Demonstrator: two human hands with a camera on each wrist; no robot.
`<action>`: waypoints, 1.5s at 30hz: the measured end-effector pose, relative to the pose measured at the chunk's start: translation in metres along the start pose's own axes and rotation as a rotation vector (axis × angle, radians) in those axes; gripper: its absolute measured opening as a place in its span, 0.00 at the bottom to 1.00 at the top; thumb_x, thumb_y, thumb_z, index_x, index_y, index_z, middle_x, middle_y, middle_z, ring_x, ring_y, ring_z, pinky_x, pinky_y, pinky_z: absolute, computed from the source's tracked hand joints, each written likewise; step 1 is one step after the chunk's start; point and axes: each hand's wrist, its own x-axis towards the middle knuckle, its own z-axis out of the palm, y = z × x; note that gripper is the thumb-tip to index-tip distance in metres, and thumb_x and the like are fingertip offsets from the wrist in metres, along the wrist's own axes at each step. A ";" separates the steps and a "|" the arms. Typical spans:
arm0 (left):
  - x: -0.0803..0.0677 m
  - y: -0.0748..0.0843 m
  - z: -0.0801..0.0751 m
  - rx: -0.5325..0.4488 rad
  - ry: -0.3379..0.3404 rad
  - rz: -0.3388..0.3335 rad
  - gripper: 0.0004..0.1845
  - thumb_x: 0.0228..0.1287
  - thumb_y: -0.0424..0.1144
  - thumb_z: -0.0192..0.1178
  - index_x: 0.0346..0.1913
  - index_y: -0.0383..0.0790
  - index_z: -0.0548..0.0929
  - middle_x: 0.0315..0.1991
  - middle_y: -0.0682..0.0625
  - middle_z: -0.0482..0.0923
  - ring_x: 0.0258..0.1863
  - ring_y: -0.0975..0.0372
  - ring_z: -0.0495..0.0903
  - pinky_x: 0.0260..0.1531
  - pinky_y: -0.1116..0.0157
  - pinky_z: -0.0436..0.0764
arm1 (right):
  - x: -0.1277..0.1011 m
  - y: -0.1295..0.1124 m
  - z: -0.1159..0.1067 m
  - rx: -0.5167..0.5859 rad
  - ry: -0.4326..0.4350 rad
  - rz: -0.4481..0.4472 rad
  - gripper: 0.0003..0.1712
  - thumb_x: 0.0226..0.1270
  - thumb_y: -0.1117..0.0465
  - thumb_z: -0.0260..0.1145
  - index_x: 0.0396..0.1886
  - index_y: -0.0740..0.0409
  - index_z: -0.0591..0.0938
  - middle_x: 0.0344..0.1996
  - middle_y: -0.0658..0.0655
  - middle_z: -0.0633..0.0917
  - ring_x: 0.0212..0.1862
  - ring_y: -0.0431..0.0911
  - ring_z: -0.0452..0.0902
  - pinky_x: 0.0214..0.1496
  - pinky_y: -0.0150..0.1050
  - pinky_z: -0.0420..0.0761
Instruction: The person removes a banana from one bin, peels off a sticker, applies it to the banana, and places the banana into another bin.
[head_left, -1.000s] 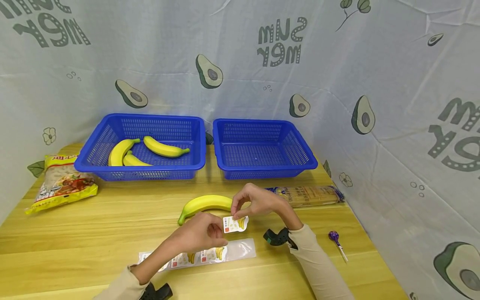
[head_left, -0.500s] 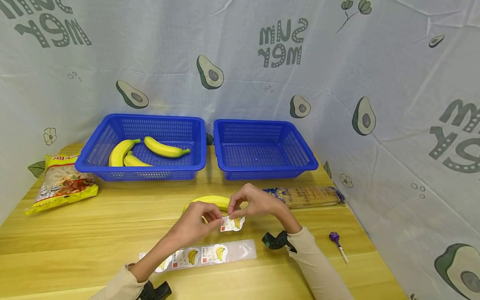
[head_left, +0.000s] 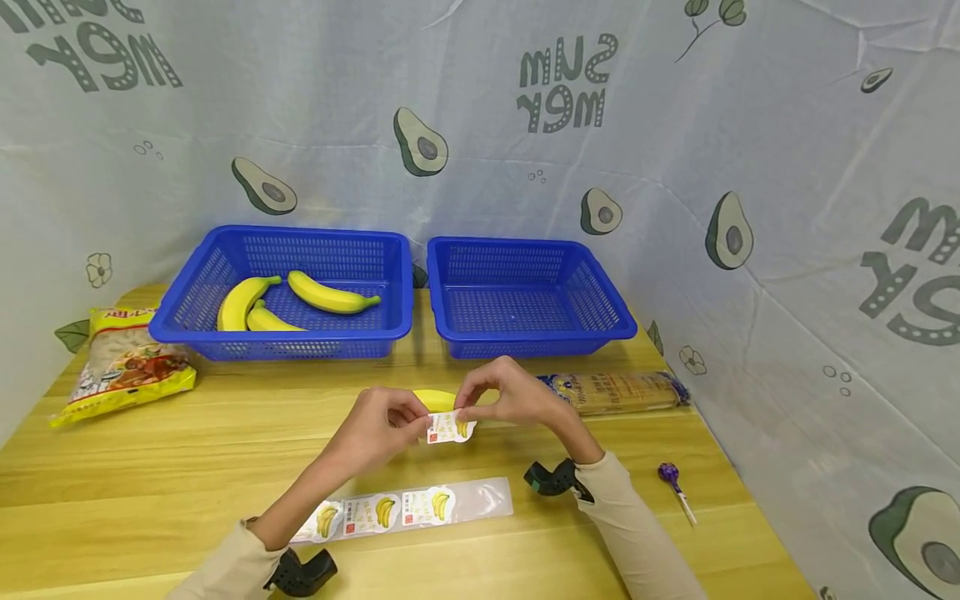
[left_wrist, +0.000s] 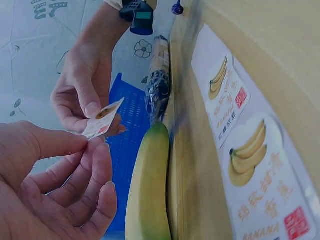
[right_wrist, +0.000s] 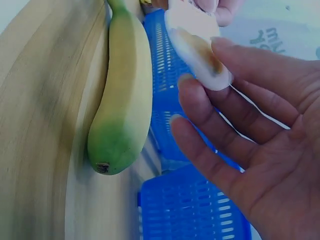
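1. Wooden table [head_left: 150, 467], avocado-print sheet behind and to the right.
2. Far left: yellow snack bag [head_left: 123, 367], untouched.
3. Left blue basket [head_left: 187, 333]: three bananas [head_left: 330, 297] inside, no labels that I can make out on them at this size.
4. Sticker strip [head_left: 408, 510] flat on the table near the front edge: three banana stickers on it, right end bare backing, so one looks peeled off.
5. Left hand [head_left: 378, 429]: thumb and forefinger pinching the left edge of the loose sticker [head_left: 448, 427].
6. Right hand [head_left: 510, 398]: fingertips pinching the same sticker's top right edge. Sticker is in the air, just above and in front of the lone banana [head_left: 438, 400] on the table, apart from the peel.
7. Right blue basket [head_left: 622, 329]: holds nothing.
8. Far right: noodle pack [head_left: 618, 390], purple lollipop [head_left: 670, 475], idle.
9. Judgement: early stage. Sticker peeled, not applied; table banana unlabelled; three stickers left.
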 end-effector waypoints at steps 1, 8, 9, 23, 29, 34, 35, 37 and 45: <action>0.001 -0.001 -0.002 0.000 0.007 -0.010 0.04 0.71 0.28 0.69 0.36 0.34 0.90 0.29 0.48 0.88 0.28 0.52 0.87 0.30 0.67 0.86 | 0.000 0.001 0.000 0.007 0.016 0.005 0.02 0.68 0.69 0.78 0.37 0.64 0.90 0.34 0.54 0.92 0.40 0.42 0.89 0.50 0.49 0.91; 0.005 -0.003 -0.011 0.060 0.094 -0.052 0.03 0.71 0.29 0.70 0.37 0.35 0.91 0.29 0.50 0.87 0.27 0.60 0.84 0.29 0.68 0.83 | 0.010 0.006 0.007 0.003 0.123 0.003 0.04 0.70 0.67 0.77 0.38 0.65 0.91 0.34 0.55 0.92 0.38 0.40 0.87 0.48 0.47 0.91; 0.006 -0.003 -0.012 0.071 0.108 -0.058 0.03 0.71 0.29 0.70 0.37 0.35 0.91 0.29 0.50 0.87 0.27 0.62 0.83 0.29 0.68 0.83 | 0.012 0.007 0.008 -0.008 0.139 0.000 0.04 0.70 0.67 0.77 0.38 0.65 0.92 0.34 0.55 0.92 0.37 0.40 0.87 0.47 0.46 0.91; 0.024 -0.017 -0.012 0.233 0.216 -0.133 0.05 0.67 0.31 0.72 0.32 0.37 0.91 0.26 0.51 0.86 0.26 0.63 0.83 0.31 0.63 0.84 | 0.032 0.021 0.020 -0.075 0.249 0.105 0.03 0.67 0.68 0.79 0.35 0.64 0.93 0.32 0.56 0.92 0.30 0.36 0.79 0.35 0.37 0.86; 0.027 -0.022 -0.011 0.253 0.212 -0.158 0.06 0.67 0.32 0.72 0.31 0.37 0.91 0.25 0.52 0.85 0.26 0.63 0.81 0.29 0.63 0.82 | 0.033 0.022 0.022 -0.090 0.253 0.133 0.03 0.67 0.66 0.80 0.35 0.63 0.93 0.32 0.55 0.92 0.29 0.36 0.80 0.35 0.35 0.86; 0.027 -0.025 -0.010 0.261 0.211 -0.172 0.06 0.67 0.33 0.73 0.31 0.38 0.91 0.25 0.52 0.85 0.25 0.63 0.81 0.27 0.64 0.81 | 0.034 0.024 0.023 -0.070 0.246 0.162 0.04 0.67 0.66 0.80 0.35 0.63 0.93 0.32 0.55 0.92 0.28 0.36 0.81 0.35 0.32 0.86; 0.026 -0.025 -0.010 0.265 0.212 -0.174 0.06 0.67 0.33 0.73 0.31 0.38 0.91 0.25 0.52 0.85 0.25 0.63 0.81 0.26 0.64 0.80 | 0.034 0.025 0.024 -0.067 0.245 0.166 0.04 0.67 0.66 0.80 0.35 0.63 0.93 0.32 0.56 0.93 0.28 0.36 0.81 0.35 0.32 0.86; 0.027 -0.026 -0.010 0.274 0.216 -0.172 0.06 0.67 0.33 0.73 0.31 0.38 0.90 0.24 0.53 0.84 0.24 0.63 0.80 0.26 0.64 0.80 | 0.035 0.026 0.025 -0.062 0.247 0.172 0.04 0.67 0.66 0.80 0.36 0.64 0.93 0.32 0.56 0.93 0.28 0.35 0.82 0.35 0.32 0.87; 0.030 -0.029 -0.005 0.338 0.242 -0.098 0.08 0.64 0.29 0.72 0.28 0.37 0.87 0.21 0.53 0.81 0.22 0.63 0.77 0.27 0.65 0.78 | 0.036 0.030 0.027 -0.104 0.268 0.145 0.04 0.67 0.67 0.80 0.35 0.64 0.92 0.31 0.56 0.92 0.29 0.35 0.83 0.34 0.32 0.87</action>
